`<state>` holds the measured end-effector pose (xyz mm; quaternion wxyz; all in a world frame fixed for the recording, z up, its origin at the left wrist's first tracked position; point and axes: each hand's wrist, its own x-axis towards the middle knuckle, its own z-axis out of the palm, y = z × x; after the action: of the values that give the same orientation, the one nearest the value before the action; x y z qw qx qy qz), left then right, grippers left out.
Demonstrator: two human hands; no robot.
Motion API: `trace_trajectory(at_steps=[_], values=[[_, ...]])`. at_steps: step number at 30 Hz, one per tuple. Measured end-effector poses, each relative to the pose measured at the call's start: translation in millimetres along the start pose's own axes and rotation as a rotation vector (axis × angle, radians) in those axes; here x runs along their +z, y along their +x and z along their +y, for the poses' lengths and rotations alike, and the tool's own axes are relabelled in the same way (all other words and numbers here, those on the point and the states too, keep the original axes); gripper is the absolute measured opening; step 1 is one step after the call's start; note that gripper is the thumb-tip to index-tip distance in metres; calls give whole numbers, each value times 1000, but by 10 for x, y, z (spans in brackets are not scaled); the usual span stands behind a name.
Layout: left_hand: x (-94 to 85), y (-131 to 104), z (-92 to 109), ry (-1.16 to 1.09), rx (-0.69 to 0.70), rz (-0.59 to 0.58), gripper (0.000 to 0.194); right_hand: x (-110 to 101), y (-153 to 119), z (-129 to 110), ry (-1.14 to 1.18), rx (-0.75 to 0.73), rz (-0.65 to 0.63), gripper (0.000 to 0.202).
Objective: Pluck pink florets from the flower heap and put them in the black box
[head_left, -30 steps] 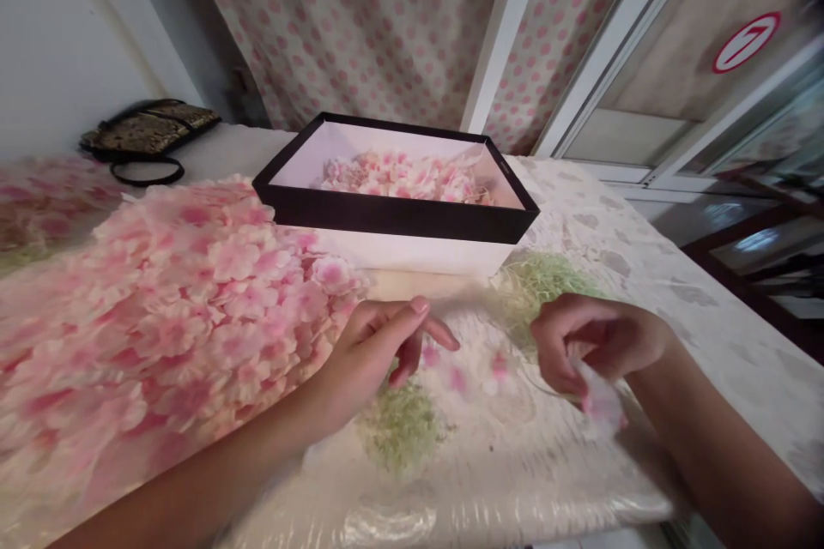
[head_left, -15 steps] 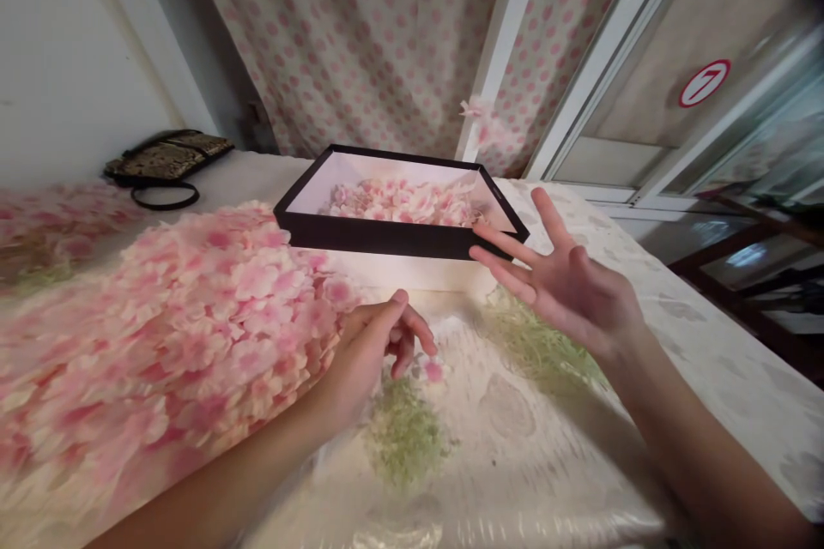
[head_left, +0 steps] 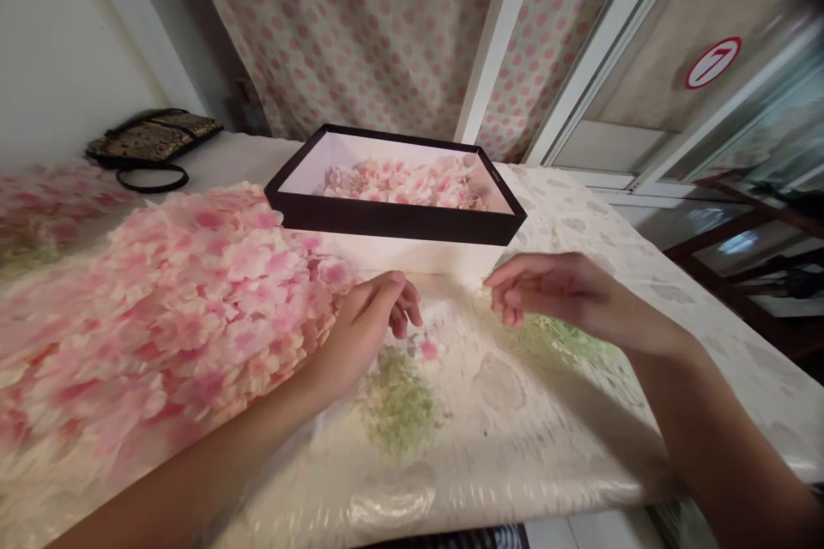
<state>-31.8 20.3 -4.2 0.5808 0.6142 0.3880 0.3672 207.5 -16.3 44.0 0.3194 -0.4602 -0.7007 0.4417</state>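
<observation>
My left hand hangs just above the table beside the heap of pink and white artificial petals. Its fingers bend loosely downward, and I see nothing between them. A single white blossom with a pink centre lies below its fingertips, next to a small pile of thin green stems. On the other side, my right hand is over another bunch of green stems, fingers half bent, a gap showing by the thumb and nothing visible in it. Behind both hands stands an open white box with a black rim, partly filled with pink petals.
A patterned pouch with a black strap lies at the back left, near more pink petals. A cream, leaf-patterned cloth covers the table. Behind it hang a dotted curtain and glass sliding doors.
My right hand has dropped from beside the box rim, its spread fingers now bent inward. Pink petals that were in the air above the box are gone from sight. My left hand has barely moved.
</observation>
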Motion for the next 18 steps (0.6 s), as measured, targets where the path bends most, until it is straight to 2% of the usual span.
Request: trace_trajectory(at_steps=[3,6,10,13,15,18], values=[[-14,-1,-27,335,71,-40,12,193,-24,-38,-336,68,-128,17],[-14,-30,-44,672,140,-158,6,473,37,73,-518,15,-83,14],[13,-47,-78,834,263,-244,12,778,151,300,-494,18,39,16],[32,-39,-90,794,235,-251,12,871,187,391,-392,19,46,26],[26,-36,-63,729,191,-202,13,868,192,406,-324,46,52,30],[-45,-28,41,600,258,56,19,803,195,393,-170,81,112,36]])
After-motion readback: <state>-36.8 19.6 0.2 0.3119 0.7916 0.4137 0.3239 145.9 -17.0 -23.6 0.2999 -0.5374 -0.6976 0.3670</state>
